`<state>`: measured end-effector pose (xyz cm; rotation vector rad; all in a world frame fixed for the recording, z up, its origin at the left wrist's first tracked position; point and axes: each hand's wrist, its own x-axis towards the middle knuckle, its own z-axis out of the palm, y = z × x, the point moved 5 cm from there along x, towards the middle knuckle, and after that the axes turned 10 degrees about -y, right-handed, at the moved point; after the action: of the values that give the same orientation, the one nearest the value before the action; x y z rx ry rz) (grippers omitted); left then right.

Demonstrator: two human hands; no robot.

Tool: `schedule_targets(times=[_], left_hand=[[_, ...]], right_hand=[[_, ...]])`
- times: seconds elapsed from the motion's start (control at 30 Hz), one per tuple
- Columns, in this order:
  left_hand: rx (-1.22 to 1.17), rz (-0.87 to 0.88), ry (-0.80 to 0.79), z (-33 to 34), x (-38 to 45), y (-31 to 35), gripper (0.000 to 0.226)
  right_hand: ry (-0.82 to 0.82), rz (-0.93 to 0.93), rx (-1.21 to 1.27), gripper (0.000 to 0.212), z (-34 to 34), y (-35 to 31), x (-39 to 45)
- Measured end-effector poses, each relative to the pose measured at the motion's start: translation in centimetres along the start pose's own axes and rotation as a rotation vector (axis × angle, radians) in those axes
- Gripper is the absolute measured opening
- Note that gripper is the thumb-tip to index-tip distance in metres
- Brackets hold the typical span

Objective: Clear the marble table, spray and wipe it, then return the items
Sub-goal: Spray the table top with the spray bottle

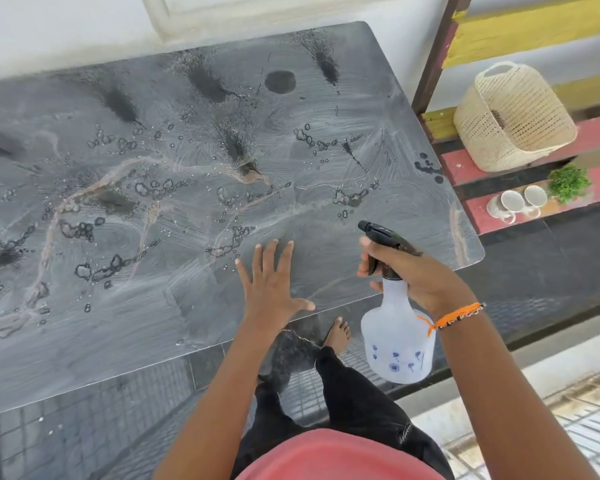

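The grey marble table (84, 334) fills the left and middle of the head view, bare of items and dotted with wet spray patches and droplets. My left hand (272, 285) lies flat with fingers spread on the table near its front edge. My right hand (413, 271) grips the neck and black trigger of a white spray bottle (397, 341) with blue flower prints. The bottle hangs upright just off the table's front right edge, nozzle pointing left over the marble.
On the painted steps to the right stand a woven cream basket (513, 119), two white cups (520, 202) and a small green plant (568, 183). A dark post (433, 53) rises by the table's far right corner. My bare foot (338, 332) stands on dark floor tiles.
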<state>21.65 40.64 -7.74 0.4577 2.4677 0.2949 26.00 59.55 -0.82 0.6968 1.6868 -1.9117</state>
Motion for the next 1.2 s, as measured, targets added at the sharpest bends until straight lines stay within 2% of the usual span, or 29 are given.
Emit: schedule_targets(times=[0.1,0.23,0.33,0.43,0.6,0.73,0.87,0.97,1.07,1.2], left_hand=[[-0.033,-0.036,0.008,0.6,-1.5,-1.6,0.119],[-0.041,-0.071,0.029,1.1,-3.5,-4.0,0.12],[-0.057,-0.078,0.039,1.2,-4.5,-5.5,0.119],[-0.076,-0.096,0.073,1.1,-5.8,-7.4,0.12],[-0.149,-0.203,0.145,0.7,-8.6,-12.1,0.12],[-0.225,-0.346,0.222,0.1,-11.5,-17.3,0.119],[-0.316,-0.506,0.294,-0.4,-14.0,-22.2,0.119],[-0.385,-0.584,0.345,-0.2,-15.8,-25.1,0.121],[-0.424,-0.642,0.383,0.2,-17.1,-26.8,0.121],[-0.437,-0.728,0.414,0.8,-18.3,-28.2,0.119]], right_hand=[[0.01,-0.012,-0.151,0.034,2.2,1.7,-0.2],[0.171,0.022,-0.166,0.04,3.0,3.9,0.8],[0.177,0.047,-0.162,0.043,4.0,4.4,1.0],[0.082,0.014,-0.26,0.042,6.0,3.6,0.8],[-0.235,-0.041,-0.386,0.046,14.1,2.4,0.8],[-0.257,-0.113,-0.456,0.064,21.1,3.0,2.6],[-0.241,-0.021,-0.492,0.047,25.8,4.2,4.4],[-0.358,-0.011,-0.546,0.042,29.2,4.9,4.7],[-0.48,-0.005,-0.545,0.028,32.3,4.5,4.6],[-0.627,-0.014,-0.607,0.034,37.3,3.9,4.7]])
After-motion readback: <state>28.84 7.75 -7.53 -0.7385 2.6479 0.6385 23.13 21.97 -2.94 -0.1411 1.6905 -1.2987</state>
